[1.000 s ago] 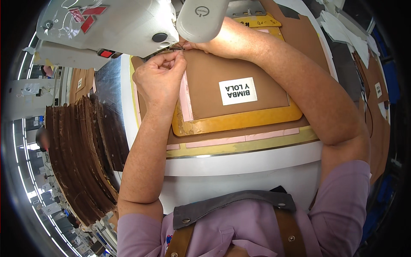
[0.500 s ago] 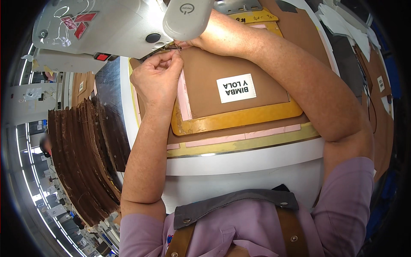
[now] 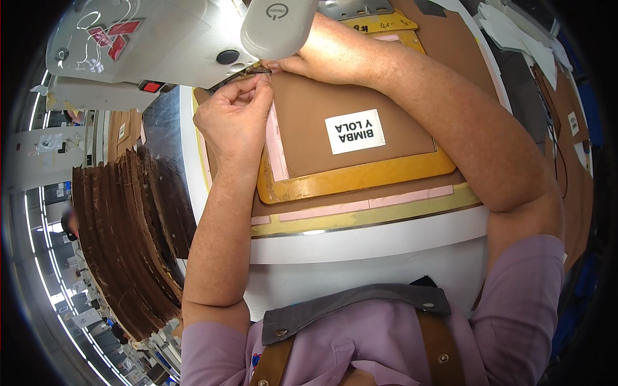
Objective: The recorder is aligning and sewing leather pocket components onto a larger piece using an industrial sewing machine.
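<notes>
Under the head of a white sewing machine (image 3: 161,38), my two hands meet at the needle area. My left hand (image 3: 235,106) is closed in a pinch, thumb and forefinger pressed together beside a small dark metal part; what they hold is too small to name. My right hand (image 3: 322,58) reaches in from the right, its fingertips drawn together at the same spot, partly hidden by the machine; I cannot make out what is in them. Beneath lies a brown panel (image 3: 309,128) with a white label (image 3: 354,131), framed by a yellow template (image 3: 360,179) with pink strips along its edge.
A grey lamp-like unit (image 3: 278,29) hangs over the needle area. Left of the work stands a thick stack of dark brown sheets (image 3: 122,238). White papers (image 3: 515,42) and more brown pieces (image 3: 573,161) lie at the right. A white table edge (image 3: 373,241) runs in front of me.
Both hands stay at the needle area with almost the same grip. The machine appears shifted very slightly left in view.
</notes>
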Available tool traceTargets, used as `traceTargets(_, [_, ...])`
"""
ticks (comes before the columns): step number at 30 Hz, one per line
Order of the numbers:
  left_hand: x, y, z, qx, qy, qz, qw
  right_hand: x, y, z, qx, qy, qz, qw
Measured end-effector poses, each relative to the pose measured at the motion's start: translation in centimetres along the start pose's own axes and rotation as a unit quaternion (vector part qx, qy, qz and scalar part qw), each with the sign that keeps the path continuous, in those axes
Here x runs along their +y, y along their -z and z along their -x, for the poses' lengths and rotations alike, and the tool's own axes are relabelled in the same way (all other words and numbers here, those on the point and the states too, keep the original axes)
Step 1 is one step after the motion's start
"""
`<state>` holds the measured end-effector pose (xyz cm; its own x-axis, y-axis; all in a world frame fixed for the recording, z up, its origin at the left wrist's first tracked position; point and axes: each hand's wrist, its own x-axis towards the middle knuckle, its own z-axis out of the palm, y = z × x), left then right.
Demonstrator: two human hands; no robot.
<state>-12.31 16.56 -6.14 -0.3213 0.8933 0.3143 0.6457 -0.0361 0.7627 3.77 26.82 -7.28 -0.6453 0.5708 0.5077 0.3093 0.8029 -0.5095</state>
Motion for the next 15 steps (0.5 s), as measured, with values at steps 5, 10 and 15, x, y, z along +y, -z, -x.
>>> traceTargets(5, [0.1, 0.1, 0.1, -0.001, 0.007, 0.002, 1.0, 0.1, 0.4, 0.1, -0.007, 0.001, -0.034, 0.999])
traceTargets(10, [0.2, 0.1, 0.2, 0.0, 0.006, -0.003, 1.0, -0.6, 0.8, 0.4, -0.005, -0.028, -0.049, 0.998])
traceTargets(15, [-0.4, 0.0, 0.0, 0.009, 0.002, 0.007, 1.0, -1.3, 1.1, 0.6, 0.003, -0.024, -0.032, 0.999])
